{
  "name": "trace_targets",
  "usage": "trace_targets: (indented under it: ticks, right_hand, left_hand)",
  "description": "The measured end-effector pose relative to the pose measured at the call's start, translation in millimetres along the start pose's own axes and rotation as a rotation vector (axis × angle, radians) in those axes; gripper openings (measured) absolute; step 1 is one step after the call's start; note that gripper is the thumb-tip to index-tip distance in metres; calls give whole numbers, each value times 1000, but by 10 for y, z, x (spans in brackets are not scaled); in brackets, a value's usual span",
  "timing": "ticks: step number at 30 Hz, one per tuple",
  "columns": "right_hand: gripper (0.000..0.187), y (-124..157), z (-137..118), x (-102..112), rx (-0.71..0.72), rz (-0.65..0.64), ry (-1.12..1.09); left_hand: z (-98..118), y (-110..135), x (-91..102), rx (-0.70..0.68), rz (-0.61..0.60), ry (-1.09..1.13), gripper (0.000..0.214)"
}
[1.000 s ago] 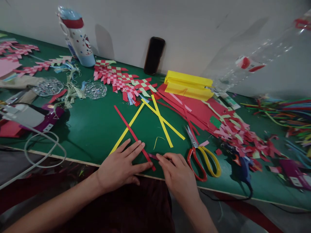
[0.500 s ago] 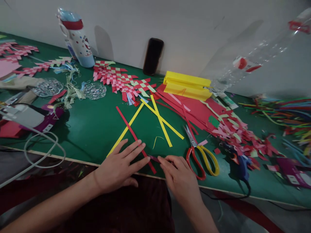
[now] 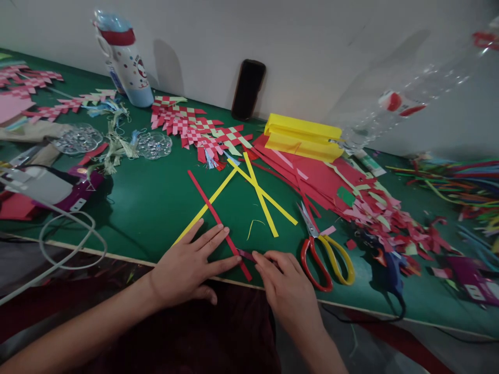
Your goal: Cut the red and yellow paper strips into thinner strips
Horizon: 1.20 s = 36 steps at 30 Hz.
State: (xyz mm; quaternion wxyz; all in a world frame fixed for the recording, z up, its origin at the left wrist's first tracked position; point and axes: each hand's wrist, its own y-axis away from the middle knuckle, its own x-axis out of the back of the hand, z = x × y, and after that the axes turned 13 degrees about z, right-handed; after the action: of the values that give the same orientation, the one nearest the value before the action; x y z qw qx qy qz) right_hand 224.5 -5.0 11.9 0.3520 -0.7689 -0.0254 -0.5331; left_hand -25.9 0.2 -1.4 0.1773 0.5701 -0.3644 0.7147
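Observation:
My left hand (image 3: 191, 265) lies flat with fingers spread on the green table (image 3: 148, 202), pressing on a long red paper strip (image 3: 210, 208) and the end of a yellow strip (image 3: 206, 208). My right hand (image 3: 286, 288) rests beside it at the table's front edge, fingers curled on the end of a short red strip (image 3: 246, 254). Two more yellow strips (image 3: 261, 195) lie crossed just beyond. Red-and-yellow scissors (image 3: 322, 249) lie to the right of my right hand.
Woven red-and-pale paper pieces (image 3: 198, 130), a phone (image 3: 248, 89) leaning on the wall, a water bottle (image 3: 125, 59), folded yellow paper (image 3: 302, 136), red sheets and scraps (image 3: 374, 213), a clear plastic bottle (image 3: 405, 93), a glue gun (image 3: 390, 259), white cable (image 3: 70, 244) at left.
Both hands stay on the strips at the front edge; they have shifted only slightly. The view wobbles a little.

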Motion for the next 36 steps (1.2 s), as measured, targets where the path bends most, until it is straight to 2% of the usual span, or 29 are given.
trace_targets:
  ticks: [14,29,36]
  right_hand:
    - [28,-27,22,6,-26,9,-18]
    - [27,-62,-20,-54,5,36,9]
    - [27,-96,-10,-59,-24,42,25]
  left_hand:
    - [-24,13,-10,-4,19,19,87]
    - [-33,19,-28,-12,32,42,90]
    - [-20,12,-19,-3,37,36,90]
